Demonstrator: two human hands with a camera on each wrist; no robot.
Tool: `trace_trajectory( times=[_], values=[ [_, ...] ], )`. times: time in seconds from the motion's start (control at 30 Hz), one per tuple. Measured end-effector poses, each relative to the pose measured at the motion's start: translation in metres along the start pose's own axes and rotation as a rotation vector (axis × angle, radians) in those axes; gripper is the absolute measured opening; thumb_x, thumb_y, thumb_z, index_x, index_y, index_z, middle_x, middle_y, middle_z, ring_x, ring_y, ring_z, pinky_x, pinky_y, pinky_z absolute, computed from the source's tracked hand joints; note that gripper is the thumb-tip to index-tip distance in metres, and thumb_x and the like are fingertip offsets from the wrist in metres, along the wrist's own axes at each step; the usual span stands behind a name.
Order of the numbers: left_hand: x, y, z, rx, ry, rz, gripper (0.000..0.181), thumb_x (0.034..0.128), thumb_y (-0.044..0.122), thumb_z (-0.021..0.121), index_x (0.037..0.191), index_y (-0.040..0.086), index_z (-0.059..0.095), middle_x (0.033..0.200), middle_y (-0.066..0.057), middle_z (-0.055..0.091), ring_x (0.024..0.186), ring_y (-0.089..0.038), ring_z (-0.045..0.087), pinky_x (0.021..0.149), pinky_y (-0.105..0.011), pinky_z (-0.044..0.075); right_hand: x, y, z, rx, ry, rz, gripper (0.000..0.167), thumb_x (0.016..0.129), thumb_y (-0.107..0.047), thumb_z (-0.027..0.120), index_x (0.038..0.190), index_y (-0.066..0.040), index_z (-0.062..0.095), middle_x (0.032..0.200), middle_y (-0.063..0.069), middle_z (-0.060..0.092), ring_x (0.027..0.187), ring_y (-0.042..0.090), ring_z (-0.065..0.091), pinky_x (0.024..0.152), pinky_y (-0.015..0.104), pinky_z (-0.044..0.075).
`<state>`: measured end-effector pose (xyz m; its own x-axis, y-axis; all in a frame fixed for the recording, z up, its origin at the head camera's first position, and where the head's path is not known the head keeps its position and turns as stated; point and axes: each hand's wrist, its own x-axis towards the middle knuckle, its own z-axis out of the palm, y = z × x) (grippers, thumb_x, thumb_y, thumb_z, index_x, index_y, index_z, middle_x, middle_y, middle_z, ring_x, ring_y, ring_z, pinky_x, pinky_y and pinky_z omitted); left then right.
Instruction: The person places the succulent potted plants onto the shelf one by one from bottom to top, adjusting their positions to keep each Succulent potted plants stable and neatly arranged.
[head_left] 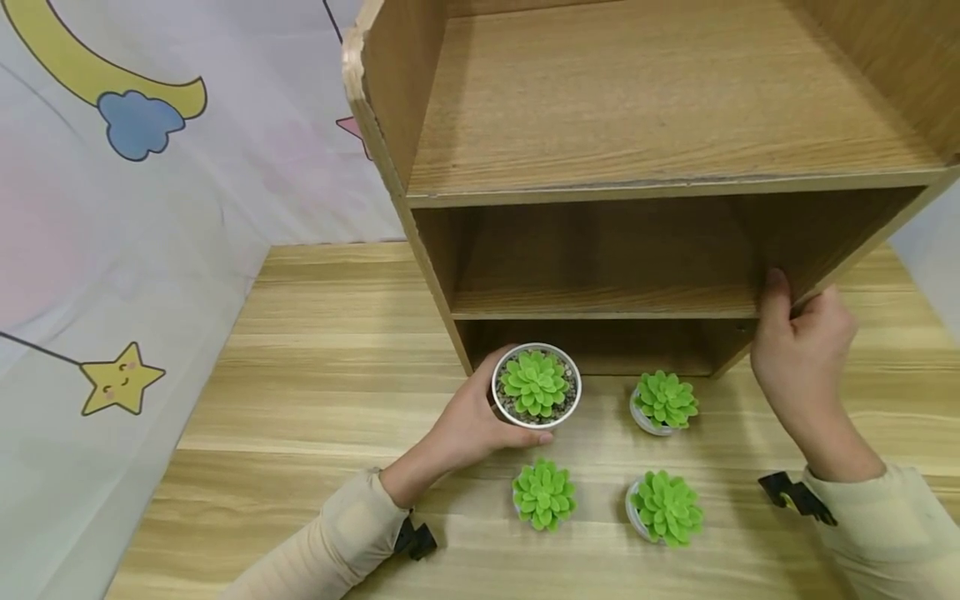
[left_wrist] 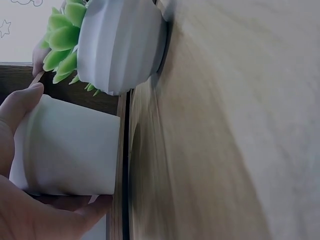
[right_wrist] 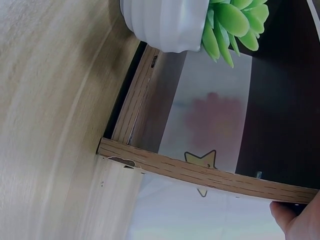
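My left hand (head_left: 468, 425) grips a white potted succulent (head_left: 536, 383) by the pot, fingers on the far side and thumb on the near side. In the left wrist view that smooth white pot (left_wrist: 70, 150) is apart from the tabletop. It is in front of the bottom compartment of a wooden shelf (head_left: 600, 190). On the right, my right hand (head_left: 806, 367) holds the shelf's side panel, thumb inside and fingers outside; the right wrist view shows only part of the hand (right_wrist: 302, 222) at the panel's edge.
Three more succulents stand on the wooden table (head_left: 300, 400): one succulent (head_left: 663, 402) near the shelf's front, another succulent (head_left: 666, 508) nearer me, and a third succulent (head_left: 543, 496) below my left hand. A white cloth (head_left: 187, 217) with cartoon prints hangs behind and to the left.
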<state>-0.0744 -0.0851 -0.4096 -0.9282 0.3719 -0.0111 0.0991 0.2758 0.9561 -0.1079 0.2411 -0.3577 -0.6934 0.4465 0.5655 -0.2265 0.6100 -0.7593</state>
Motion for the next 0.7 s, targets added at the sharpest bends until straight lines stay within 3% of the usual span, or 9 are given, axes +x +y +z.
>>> trace_trajectory(
  times=[0.33,0.7],
  values=[
    [-0.0010,0.0033,0.0000,-0.009,-0.003,0.001,0.102,0.0588,0.019,0.097,0.145,0.023,0.042,0.133,0.005,0.052,0.120,-0.014,0.051,0.104,-0.040,0.037,-0.0007,-0.0018,0.0002,-0.003,-0.013,0.011,0.021,0.098,-0.021,0.055,0.086,-0.005,0.062,0.068,-0.011,0.054,0.061,0.006,0.046,0.057,0.019,0.033],
    [-0.0002,0.0060,0.0006,-0.034,0.005,-0.007,0.102,0.0597,0.018,0.096,0.145,0.024,0.041,0.134,0.004,0.051,0.120,-0.015,0.051,0.104,-0.040,0.036,0.0007,0.0026,0.0021,-0.024,0.012,0.027,0.021,0.097,-0.018,0.057,0.085,-0.002,0.062,0.070,-0.024,0.051,0.064,0.002,0.046,0.059,0.016,0.032]
  ],
)
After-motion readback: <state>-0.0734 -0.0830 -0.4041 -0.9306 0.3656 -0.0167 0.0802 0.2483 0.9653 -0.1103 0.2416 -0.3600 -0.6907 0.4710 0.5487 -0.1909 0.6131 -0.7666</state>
